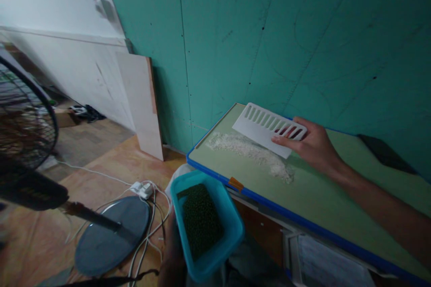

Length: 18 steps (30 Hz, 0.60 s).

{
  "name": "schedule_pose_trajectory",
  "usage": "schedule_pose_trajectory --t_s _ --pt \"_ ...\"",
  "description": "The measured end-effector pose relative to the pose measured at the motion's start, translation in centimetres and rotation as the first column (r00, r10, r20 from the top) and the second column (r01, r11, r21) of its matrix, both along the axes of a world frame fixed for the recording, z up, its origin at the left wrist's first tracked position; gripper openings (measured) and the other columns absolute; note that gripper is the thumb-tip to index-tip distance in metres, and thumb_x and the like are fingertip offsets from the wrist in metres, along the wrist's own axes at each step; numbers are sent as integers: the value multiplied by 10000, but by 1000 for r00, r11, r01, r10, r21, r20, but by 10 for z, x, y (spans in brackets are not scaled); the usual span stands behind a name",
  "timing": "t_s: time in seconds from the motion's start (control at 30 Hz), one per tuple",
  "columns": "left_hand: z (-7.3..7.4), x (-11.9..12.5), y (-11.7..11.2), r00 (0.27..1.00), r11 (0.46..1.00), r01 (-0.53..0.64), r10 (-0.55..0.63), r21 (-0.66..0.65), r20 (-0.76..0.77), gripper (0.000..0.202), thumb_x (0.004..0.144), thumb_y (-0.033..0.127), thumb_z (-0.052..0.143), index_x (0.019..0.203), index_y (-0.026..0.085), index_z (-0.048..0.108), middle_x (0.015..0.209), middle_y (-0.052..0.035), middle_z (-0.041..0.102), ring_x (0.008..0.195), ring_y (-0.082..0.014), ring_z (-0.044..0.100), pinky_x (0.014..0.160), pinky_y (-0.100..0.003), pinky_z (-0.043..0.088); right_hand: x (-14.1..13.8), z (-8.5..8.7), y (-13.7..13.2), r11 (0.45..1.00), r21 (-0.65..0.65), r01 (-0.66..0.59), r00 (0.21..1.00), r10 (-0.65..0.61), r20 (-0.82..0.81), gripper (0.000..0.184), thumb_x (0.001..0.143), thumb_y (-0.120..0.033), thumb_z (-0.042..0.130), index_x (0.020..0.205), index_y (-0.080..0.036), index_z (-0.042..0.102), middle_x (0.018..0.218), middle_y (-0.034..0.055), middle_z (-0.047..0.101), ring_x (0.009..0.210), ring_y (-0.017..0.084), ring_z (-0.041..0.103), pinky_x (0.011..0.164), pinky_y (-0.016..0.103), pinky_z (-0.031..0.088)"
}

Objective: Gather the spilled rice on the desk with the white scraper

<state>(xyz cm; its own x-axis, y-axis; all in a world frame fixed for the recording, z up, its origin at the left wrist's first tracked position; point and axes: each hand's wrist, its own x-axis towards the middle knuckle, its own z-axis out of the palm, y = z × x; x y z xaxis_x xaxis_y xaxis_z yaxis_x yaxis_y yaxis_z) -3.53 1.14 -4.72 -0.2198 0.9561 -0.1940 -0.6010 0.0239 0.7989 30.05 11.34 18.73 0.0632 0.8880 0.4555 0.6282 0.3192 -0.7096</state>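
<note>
My right hand (pixel 313 145) grips a white plastic scraper (pixel 256 135) by its slotted edge, thumb on the near side. Just under the scraper's flat blade, a long strip of pale, crumbly grains (pixel 251 151) lies across the light green tabletop (pixel 323 197). Whether the blade touches the tabletop, I cannot tell. Below the table's left corner, my left hand (pixel 173 237) supports a turquoise plastic tub (pixel 224 202) from its left side; most of those fingers are hidden. Small dark green beans (pixel 202 222) are heaped in the tub, which tilts slightly.
A blue edge strip with an orange clip (pixel 235 183) borders the table. Behind it rises a green wall (pixel 229 45). On the left stand a fan (pixel 30 179) with a round base (pixel 111 237), white cables with a power strip (pixel 141 189), and a leaning board (pixel 143 107).
</note>
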Motion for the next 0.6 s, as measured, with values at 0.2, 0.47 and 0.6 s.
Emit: schedule_pose_trajectory --t_s 0.2,0.47,0.6 --pt "1 1 0 1000 1000 -18 18 6 -2 281 1219 471 762 1368 249 850 1437 -124 844 1188 -262 828 1038 -453 740 26 17 53 998 68 -17 998 21 -57 501 722 -529 1095 882 -294 682 820 25 809 705 257 723 579 362 548" --pt "-2 3 0 999 999 -28 29 20 -15 343 1206 515 775 1410 247 843 1473 -141 835 1215 -275 826 1060 -476 735 56 -5 93 996 25 86 968 -77 -240 528 685 -412 1109 1017 -280 722 940 55 860 837 318 806 704 444 630" --pt "-2 2 -2 999 999 -41 42 28 -28 421 1190 560 789 1461 240 830 1470 -138 836 1217 -289 833 1064 -499 738 53 -25 95 994 -82 67 930 -92 -357 564 616 -382 1125 1015 -278 740 944 33 865 810 276 799 682 386 616"
